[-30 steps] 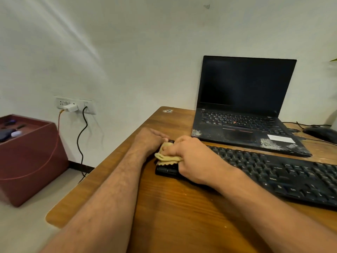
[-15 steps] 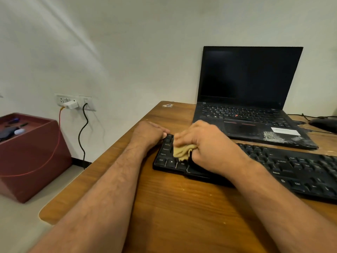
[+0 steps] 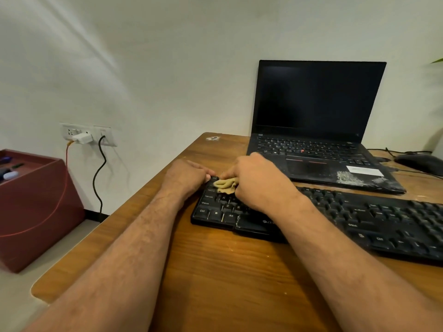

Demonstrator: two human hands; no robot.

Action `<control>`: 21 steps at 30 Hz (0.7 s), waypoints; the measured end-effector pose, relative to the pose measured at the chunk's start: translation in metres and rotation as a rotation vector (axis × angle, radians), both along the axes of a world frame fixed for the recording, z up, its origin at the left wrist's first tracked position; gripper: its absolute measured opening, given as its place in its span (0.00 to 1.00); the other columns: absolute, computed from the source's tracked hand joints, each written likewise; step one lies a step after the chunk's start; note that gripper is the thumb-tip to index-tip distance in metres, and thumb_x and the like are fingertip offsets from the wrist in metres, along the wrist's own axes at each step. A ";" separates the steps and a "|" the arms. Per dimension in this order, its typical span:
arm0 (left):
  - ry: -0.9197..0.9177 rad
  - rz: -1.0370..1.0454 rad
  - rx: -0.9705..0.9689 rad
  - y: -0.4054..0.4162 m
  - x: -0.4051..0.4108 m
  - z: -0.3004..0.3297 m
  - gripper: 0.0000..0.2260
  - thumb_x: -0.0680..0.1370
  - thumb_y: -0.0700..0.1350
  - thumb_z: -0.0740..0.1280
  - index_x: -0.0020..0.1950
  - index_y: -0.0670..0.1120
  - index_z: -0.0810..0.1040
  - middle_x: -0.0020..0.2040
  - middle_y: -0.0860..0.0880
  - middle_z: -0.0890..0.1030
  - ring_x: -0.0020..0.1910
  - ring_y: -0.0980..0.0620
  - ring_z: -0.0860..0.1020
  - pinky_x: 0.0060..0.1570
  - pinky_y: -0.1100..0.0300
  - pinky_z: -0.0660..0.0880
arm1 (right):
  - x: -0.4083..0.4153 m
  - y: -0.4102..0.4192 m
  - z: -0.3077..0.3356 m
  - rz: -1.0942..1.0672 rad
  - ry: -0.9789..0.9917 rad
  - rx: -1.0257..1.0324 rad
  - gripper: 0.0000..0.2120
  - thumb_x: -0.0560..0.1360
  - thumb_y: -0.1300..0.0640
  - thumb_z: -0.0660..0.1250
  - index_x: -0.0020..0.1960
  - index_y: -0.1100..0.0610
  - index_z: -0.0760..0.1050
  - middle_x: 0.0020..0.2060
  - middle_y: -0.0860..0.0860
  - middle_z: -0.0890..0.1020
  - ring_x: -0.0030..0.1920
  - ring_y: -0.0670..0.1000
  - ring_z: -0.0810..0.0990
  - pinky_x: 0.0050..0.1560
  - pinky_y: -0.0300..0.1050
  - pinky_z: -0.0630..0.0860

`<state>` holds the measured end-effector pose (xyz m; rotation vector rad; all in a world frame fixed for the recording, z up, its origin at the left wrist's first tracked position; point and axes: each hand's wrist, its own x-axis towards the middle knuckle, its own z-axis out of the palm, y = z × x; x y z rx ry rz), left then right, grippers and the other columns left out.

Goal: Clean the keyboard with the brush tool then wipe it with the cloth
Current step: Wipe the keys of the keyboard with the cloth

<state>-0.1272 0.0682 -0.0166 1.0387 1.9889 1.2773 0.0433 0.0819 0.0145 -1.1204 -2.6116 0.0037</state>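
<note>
Now we are wiping. Our right hand [image 3: 257, 182] bunches the cloth [image 3: 225, 184] in curled fingers and rubs the top left keys of the keyboard [image 3: 359, 216], in the middle of the frame. Our left hand [image 3: 185, 176] curls round the keyboard's left corner. We should hold it steady, press softly, and go row by row.

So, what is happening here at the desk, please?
A person is wiping a black keyboard on a wooden desk. The right hand grips a bunched yellowish cloth and presses it on the keys at the keyboard's far left corner. The left hand holds that left end. An open laptop stands behind. No brush is in view.
</note>
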 end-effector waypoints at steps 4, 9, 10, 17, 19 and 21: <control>-0.016 -0.010 -0.017 0.000 0.001 0.000 0.09 0.77 0.38 0.70 0.41 0.50 0.88 0.47 0.50 0.86 0.54 0.50 0.81 0.63 0.46 0.77 | 0.015 0.006 0.002 -0.194 0.032 0.070 0.10 0.75 0.61 0.65 0.53 0.55 0.82 0.46 0.52 0.82 0.49 0.53 0.79 0.47 0.47 0.78; 0.028 0.014 0.006 -0.001 0.006 0.002 0.12 0.76 0.37 0.69 0.39 0.51 0.88 0.44 0.49 0.86 0.51 0.48 0.82 0.56 0.48 0.80 | -0.004 -0.008 0.001 -0.002 0.096 0.074 0.13 0.79 0.58 0.66 0.61 0.48 0.81 0.54 0.50 0.78 0.55 0.50 0.73 0.57 0.47 0.74; 0.019 0.012 0.007 -0.001 0.006 0.001 0.12 0.76 0.37 0.69 0.39 0.50 0.88 0.44 0.49 0.86 0.51 0.48 0.82 0.57 0.48 0.80 | -0.004 -0.007 -0.001 -0.066 0.079 0.111 0.12 0.80 0.57 0.65 0.61 0.50 0.81 0.54 0.51 0.80 0.54 0.50 0.73 0.57 0.48 0.75; -0.011 0.006 -0.012 0.000 0.006 0.001 0.10 0.77 0.37 0.69 0.42 0.49 0.87 0.47 0.48 0.85 0.54 0.48 0.82 0.61 0.46 0.78 | 0.015 0.005 0.014 -0.346 0.338 -0.069 0.08 0.74 0.58 0.68 0.51 0.53 0.83 0.40 0.52 0.83 0.42 0.53 0.82 0.47 0.52 0.83; -0.004 0.011 -0.015 -0.001 0.006 0.000 0.10 0.77 0.38 0.69 0.42 0.50 0.87 0.49 0.48 0.85 0.54 0.49 0.81 0.62 0.46 0.77 | 0.009 0.006 0.015 -0.365 0.448 -0.225 0.06 0.74 0.56 0.66 0.45 0.55 0.81 0.37 0.51 0.82 0.37 0.51 0.81 0.38 0.47 0.80; -0.006 0.009 -0.009 -0.001 0.006 -0.001 0.10 0.77 0.38 0.69 0.42 0.50 0.87 0.49 0.48 0.85 0.55 0.48 0.81 0.62 0.45 0.77 | 0.014 0.011 0.017 -0.451 0.719 -0.474 0.08 0.74 0.55 0.64 0.44 0.58 0.79 0.38 0.53 0.83 0.36 0.52 0.81 0.32 0.42 0.71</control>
